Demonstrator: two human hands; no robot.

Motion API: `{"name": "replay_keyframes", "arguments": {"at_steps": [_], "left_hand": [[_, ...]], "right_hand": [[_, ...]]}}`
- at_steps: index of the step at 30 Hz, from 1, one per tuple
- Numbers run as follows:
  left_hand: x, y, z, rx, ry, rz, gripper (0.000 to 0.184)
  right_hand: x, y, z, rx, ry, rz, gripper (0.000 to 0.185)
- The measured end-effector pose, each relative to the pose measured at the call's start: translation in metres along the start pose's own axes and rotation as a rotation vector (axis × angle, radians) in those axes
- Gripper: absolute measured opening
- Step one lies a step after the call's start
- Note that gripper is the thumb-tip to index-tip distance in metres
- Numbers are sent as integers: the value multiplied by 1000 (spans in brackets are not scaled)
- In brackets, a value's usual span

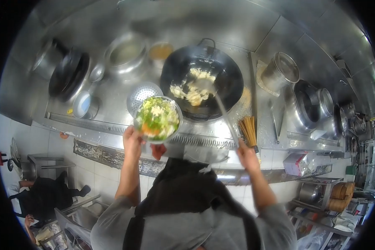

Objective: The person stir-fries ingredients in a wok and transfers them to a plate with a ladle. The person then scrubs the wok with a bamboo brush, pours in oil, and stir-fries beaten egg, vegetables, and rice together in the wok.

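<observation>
My left hand (133, 141) grips the rim of a round metal bowl (180, 125) filled with chopped vegetables (157, 116), green, pale and orange. The bowl is held above the front of the stove, just left of the wok. My right hand (246, 155) is wrapped round the handle of a long metal ladle (226, 109), whose head rests among pale yellow pieces, apparently scrambled egg (193, 96), in the black wok (229, 75). Blur hides the exact shape of the ladle's head.
A perforated skimmer (142, 92) lies behind the bowl. At the back stand a pot (126, 52) and a container of yellowish liquid (161, 51). A bamboo brush (248, 128) lies right of the wok, with a tall strainer pot (286, 67) beyond. Another person (41, 196) is at lower left.
</observation>
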State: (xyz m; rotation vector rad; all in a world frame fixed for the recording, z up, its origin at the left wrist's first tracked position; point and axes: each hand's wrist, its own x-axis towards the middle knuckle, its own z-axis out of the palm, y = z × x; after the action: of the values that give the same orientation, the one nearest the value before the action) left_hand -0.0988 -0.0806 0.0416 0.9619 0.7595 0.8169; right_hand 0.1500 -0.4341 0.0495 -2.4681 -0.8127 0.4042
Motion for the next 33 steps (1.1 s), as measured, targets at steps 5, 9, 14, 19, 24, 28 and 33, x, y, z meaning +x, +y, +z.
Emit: {"name": "replay_keyframes", "arguments": {"at_steps": [5,9,14,19,24,28,33], "left_hand": [[-8,27,15,7,-15,2,7],[-1,48,24,94,9,42,10],[51,101,58,158,-58,210,3],[107,134,102,243,-121,267,3],[155,136,157,531,-192,418,6],[166,94,198,1149,-351,932,28],[137,15,210,1713,-608,1116,25]], "right_hand": [[12,-7,12,-36,186,-1,49],[-21,-39,4,154,13,-28,50],[-92,-19,-27,48,-54,-86,51],[-88,-32,-47,-56,134,-115,51],[-103,-19,-37,-109,46,-69,53],[-124,15,-42,-240,135,-245,58],[-136,21,-55,-304,110,-85,61]]}}
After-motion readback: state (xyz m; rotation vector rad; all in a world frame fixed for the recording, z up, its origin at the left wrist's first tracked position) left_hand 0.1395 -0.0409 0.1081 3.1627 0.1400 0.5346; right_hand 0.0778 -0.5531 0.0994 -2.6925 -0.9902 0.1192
